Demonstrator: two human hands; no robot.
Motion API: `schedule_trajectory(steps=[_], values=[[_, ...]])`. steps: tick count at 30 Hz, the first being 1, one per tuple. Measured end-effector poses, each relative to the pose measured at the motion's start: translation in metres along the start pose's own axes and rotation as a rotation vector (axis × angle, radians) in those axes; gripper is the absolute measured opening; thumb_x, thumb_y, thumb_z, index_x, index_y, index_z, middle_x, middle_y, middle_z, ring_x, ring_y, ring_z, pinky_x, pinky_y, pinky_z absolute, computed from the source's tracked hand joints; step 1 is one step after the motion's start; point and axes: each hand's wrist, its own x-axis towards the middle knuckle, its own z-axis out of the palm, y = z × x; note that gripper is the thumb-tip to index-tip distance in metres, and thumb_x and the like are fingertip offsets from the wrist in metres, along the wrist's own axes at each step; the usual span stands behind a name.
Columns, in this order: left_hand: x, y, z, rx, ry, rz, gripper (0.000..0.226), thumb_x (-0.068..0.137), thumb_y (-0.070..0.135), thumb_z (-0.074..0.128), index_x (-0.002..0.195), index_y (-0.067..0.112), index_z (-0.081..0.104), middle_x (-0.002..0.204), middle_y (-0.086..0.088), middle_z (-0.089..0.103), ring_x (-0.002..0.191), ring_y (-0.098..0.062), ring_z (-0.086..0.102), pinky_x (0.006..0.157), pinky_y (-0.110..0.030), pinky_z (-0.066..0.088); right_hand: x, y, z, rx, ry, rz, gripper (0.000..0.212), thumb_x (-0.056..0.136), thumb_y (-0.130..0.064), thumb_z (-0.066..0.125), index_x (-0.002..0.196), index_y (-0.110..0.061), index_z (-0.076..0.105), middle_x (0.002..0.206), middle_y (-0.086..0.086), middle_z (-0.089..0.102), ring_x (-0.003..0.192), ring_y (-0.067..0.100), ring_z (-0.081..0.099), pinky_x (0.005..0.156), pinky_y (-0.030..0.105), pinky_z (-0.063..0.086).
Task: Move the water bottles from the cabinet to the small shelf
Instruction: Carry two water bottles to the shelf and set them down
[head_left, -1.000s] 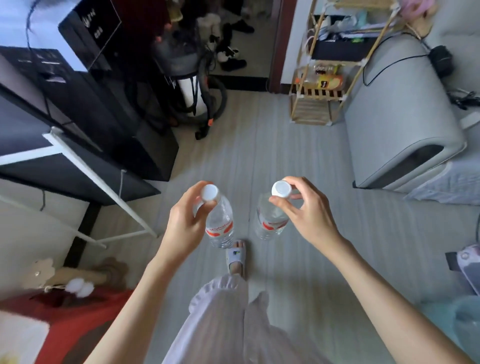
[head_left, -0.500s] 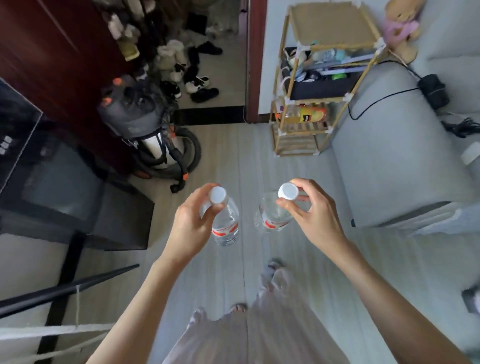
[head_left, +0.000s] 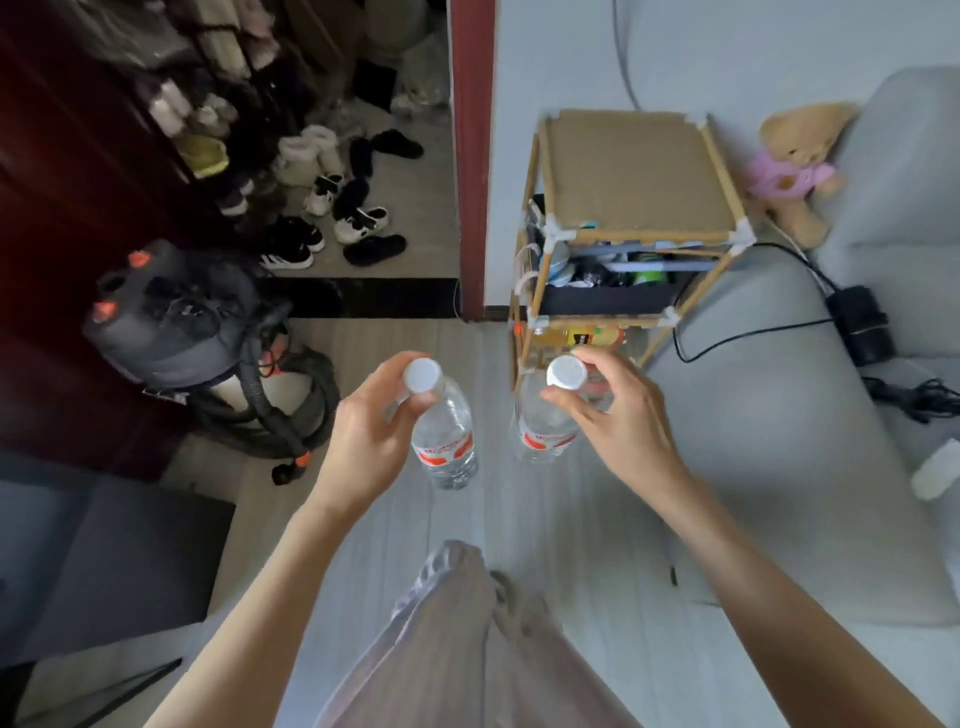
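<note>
We carry bottles by necks: left hand (head_left: 371, 441) fingers pinch left bottle (head_left: 445, 441), right hand (head_left: 621, 415) fingers pinch right bottle (head_left: 543, 423); small shelf (head_left: 636, 171) at 1 o'clock. Neck-only hold risks slip, swing into frame.

Two clear bottles are seen, the left bottle (head_left: 447, 436) and the right bottle (head_left: 543, 421), each topped by a white cap and banded by a red-and-white label. The small shelf (head_left: 631, 171) is framed in tan wood (white connectors at the corners). The teddy bear (head_left: 797, 171) is tan, dressed in pink. The floor (head_left: 597, 519) is pale grey, striped in planks.
</note>
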Motion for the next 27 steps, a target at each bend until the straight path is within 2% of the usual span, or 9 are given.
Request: schedule_trajectory(steps=[2, 5, 8, 11, 15, 18, 20, 23, 27], values=[[0.039, 0.008, 0.014, -0.04, -0.011, 0.007, 0.015, 0.085, 0.032, 0.051, 0.097, 0.042, 0.052, 0.093, 0.031, 0.06, 0.093, 0.004, 0.057, 0.081, -0.006, 0.04, 0.039, 0.013, -0.013, 0.005, 0.024, -0.004, 0.049, 0.072, -0.051, 0.06, 0.1, -0.011, 0.06, 0.094, 0.004, 0.064, 0.079, 0.022, 0.061, 0.072, 0.046, 0.053], [0.1, 0.019, 0.036, -0.089, -0.039, 0.037, 0.012, 0.087, 0.03, 0.049, 0.098, 0.035, 0.053, 0.091, 0.024, 0.06, 0.09, 0.002, 0.057, 0.08, -0.007, 0.04, 0.097, 0.035, -0.029, -0.022, 0.047, -0.024, 0.052, 0.072, -0.054, 0.058, 0.099, -0.009, 0.06, 0.094, 0.004, 0.066, 0.077, 0.02, 0.063, 0.067, 0.044, 0.055], [0.163, 0.028, 0.057, -0.135, -0.058, 0.055, 0.014, 0.088, 0.027, 0.049, 0.099, 0.035, 0.053, 0.091, 0.027, 0.06, 0.089, 0.005, 0.058, 0.077, -0.005, 0.039, 0.153, 0.06, -0.044, 0.012, 0.069, 0.001, 0.056, 0.069, -0.055, 0.058, 0.101, -0.009, 0.061, 0.095, 0.002, 0.066, 0.081, 0.015, 0.062, 0.07, 0.039, 0.056], [0.233, 0.033, 0.076, -0.147, -0.066, 0.07, 0.015, 0.088, 0.028, 0.052, 0.101, 0.036, 0.053, 0.093, 0.026, 0.062, 0.091, 0.005, 0.059, 0.077, -0.005, 0.04, 0.212, 0.083, -0.059, 0.042, 0.076, 0.036, 0.055, 0.066, -0.051, 0.066, 0.102, -0.01, 0.062, 0.096, 0.003, 0.065, 0.083, 0.019, 0.064, 0.073, 0.037, 0.055], [0.314, 0.05, 0.099, -0.158, -0.049, 0.09, 0.019, 0.086, 0.029, 0.052, 0.103, 0.034, 0.053, 0.103, 0.014, 0.062, 0.095, -0.001, 0.06, 0.083, -0.011, 0.044, 0.289, 0.104, -0.081, 0.031, 0.088, 0.007, 0.053, 0.07, -0.053, 0.065, 0.105, -0.014, 0.06, 0.097, -0.003, 0.062, 0.079, 0.023, 0.064, 0.072, 0.045, 0.054], [0.367, 0.066, 0.117, -0.167, -0.079, 0.098, 0.018, 0.086, 0.031, 0.052, 0.105, 0.034, 0.052, 0.105, 0.014, 0.061, 0.096, 0.002, 0.06, 0.086, -0.013, 0.045, 0.339, 0.118, -0.099, 0.023, 0.127, -0.006, 0.054, 0.07, -0.053, 0.06, 0.105, -0.012, 0.06, 0.097, -0.001, 0.062, 0.08, 0.025, 0.063, 0.072, 0.047, 0.053], [0.4, 0.072, 0.13, -0.169, -0.092, 0.102, 0.018, 0.088, 0.029, 0.052, 0.106, 0.032, 0.053, 0.105, 0.015, 0.061, 0.099, 0.002, 0.059, 0.088, -0.014, 0.044, 0.373, 0.13, -0.109, 0.029, 0.12, -0.001, 0.055, 0.071, -0.057, 0.062, 0.105, -0.013, 0.06, 0.096, -0.003, 0.061, 0.082, 0.022, 0.061, 0.074, 0.045, 0.052], [0.444, 0.076, 0.152, -0.157, -0.075, 0.08, 0.021, 0.089, 0.024, 0.052, 0.102, 0.039, 0.051, 0.103, 0.018, 0.061, 0.101, 0.002, 0.058, 0.091, -0.015, 0.043, 0.422, 0.155, -0.117, 0.024, 0.091, -0.021, 0.046, 0.071, -0.053, 0.064, 0.1, -0.018, 0.06, 0.088, -0.009, 0.059, 0.079, 0.02, 0.062, 0.071, 0.041, 0.053], [0.49, 0.075, 0.182, -0.143, -0.005, 0.018, 0.027, 0.09, 0.014, 0.052, 0.097, 0.04, 0.053, 0.1, 0.018, 0.062, 0.096, 0.006, 0.058, 0.09, -0.017, 0.044, 0.475, 0.19, -0.121, -0.03, 0.012, -0.041, 0.04, 0.073, -0.047, 0.068, 0.1, -0.019, 0.058, 0.094, 0.0, 0.065, 0.079, 0.02, 0.065, 0.071, 0.039, 0.051]])
